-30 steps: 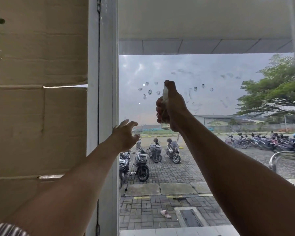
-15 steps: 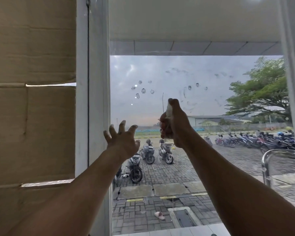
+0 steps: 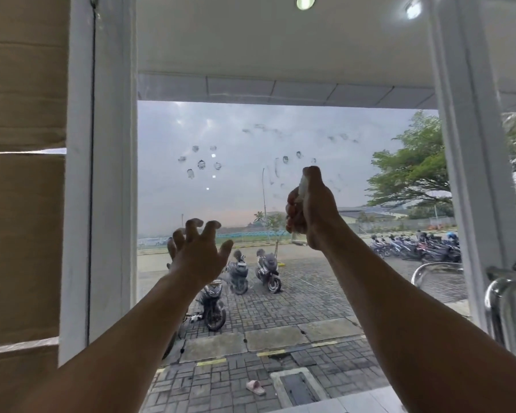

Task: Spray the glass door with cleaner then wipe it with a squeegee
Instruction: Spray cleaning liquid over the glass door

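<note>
Setting: indoor side of a doorway, looking out through a glass door [image 3: 340,138] at a paved yard under a white canopy and a grey sky.
Glass door: clear pane that fills the middle of the view between two white posts.
Spray bottle [image 3: 303,186]: small and pale, upright, held up before the middle of the pane, a little right of centre. The fingers hide most of it.
Right hand [image 3: 313,210]: clenched round the spray bottle, one digit over its top, arm reaching up from the lower right corner.
Left hand [image 3: 197,254]: grasps nothing. Its fingers are spread and bent at the tips, palm toward the pane, low near the pane's left edge. Whether the tips touch the glass cannot be told.
Smudges [image 3: 201,164]: a cluster of fingerprints on the pane's upper left, with more smears above and beside the bottle.
Left post [image 3: 113,174]: white, at the pane's left edge.
Right post [image 3: 465,174]: white, at the pane's right edge.
Door handle [image 3: 501,296]: chrome bar at the right edge.
Cardboard [image 3: 21,234]: brown sheets covering the panel left of the left post, with thin gaps between them.
Motorcycles [image 3: 268,272]: parked on the paving outside, with a longer row at the right below a tree [image 3: 408,171].
Sandal [image 3: 255,387]: pink, lying on the paving near the pane's bottom edge, just beside a dark drain cover [image 3: 297,389].
</note>
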